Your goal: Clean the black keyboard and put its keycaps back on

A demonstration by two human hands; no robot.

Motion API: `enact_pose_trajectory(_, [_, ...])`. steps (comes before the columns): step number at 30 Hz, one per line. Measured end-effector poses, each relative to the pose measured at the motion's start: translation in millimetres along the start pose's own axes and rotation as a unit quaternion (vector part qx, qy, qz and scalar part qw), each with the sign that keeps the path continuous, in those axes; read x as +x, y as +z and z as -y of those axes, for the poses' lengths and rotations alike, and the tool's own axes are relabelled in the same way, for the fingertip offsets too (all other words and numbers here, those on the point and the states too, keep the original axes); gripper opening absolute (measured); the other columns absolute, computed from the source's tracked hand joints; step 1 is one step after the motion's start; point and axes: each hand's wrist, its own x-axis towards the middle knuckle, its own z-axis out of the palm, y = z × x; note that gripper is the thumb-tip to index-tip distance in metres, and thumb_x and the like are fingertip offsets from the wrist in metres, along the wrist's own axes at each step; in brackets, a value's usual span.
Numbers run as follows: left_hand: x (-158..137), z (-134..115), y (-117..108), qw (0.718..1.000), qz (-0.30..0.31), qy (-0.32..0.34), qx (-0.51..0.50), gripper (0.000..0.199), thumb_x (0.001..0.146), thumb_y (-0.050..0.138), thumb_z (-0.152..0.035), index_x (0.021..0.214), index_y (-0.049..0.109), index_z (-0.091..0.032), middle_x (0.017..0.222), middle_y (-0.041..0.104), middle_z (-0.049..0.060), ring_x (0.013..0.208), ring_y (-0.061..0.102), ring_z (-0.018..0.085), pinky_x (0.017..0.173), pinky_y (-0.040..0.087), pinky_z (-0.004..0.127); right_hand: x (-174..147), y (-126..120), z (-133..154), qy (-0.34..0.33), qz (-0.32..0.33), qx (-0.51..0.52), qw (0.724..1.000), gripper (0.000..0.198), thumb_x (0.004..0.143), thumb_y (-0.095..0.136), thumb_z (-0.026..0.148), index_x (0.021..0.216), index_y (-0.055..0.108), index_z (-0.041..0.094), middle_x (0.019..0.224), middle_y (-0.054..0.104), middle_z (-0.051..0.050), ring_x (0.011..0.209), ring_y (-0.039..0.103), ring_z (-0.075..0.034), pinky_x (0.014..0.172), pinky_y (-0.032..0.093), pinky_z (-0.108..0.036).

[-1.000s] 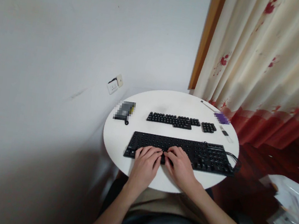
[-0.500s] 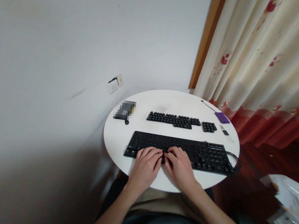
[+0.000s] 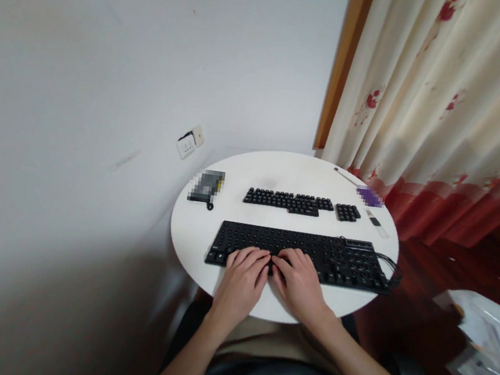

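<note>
A black keyboard (image 3: 297, 250) lies along the near side of the round white table (image 3: 201, 270); many of its key positions are bare of caps. My left hand (image 3: 242, 270) and my right hand (image 3: 298, 275) come together over its front middle. Their bent fingers are closed on that part, and the fingertips almost meet. Whatever key sits beneath them is hidden. Behind the keyboard, loose black keycaps (image 3: 285, 201) are laid out in rows, with a smaller block of keycaps (image 3: 347, 213) to their right.
At left lies a blurred-out grey packet (image 3: 206, 186), a black looped piece (image 3: 210, 206) beside it. A purple cloth (image 3: 369, 196), a thin stick (image 3: 345, 176) and a small pale tool with a dark band (image 3: 376, 222) lie right. The keyboard's cable (image 3: 390, 263) bunches at the right edge.
The view has shifted slightly. My right hand has turned a little, its fingers staying at the keyboard's front middle; my left hand holds the same place.
</note>
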Motion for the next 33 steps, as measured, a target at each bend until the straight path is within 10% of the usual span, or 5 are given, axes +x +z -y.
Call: enact_pose_trajectory(33, [-3.5,6.2,3.4,0.989,-0.115,-0.087,-0.040,0.024,0.092,0.049,-0.012,0.109,0.063,-0.022,0.118,0.068,0.008,0.115,0.059,0.026,0.100,0.043,0.045,-1.0,-3.9,2.2,0.020,-0.076,0.105,0.991,0.021,0.093,0.050,0.012,0.104,0.068,0.018,0.101,0.065,-0.011,0.093,0.056,-0.025,0.084,0.049,-0.041])
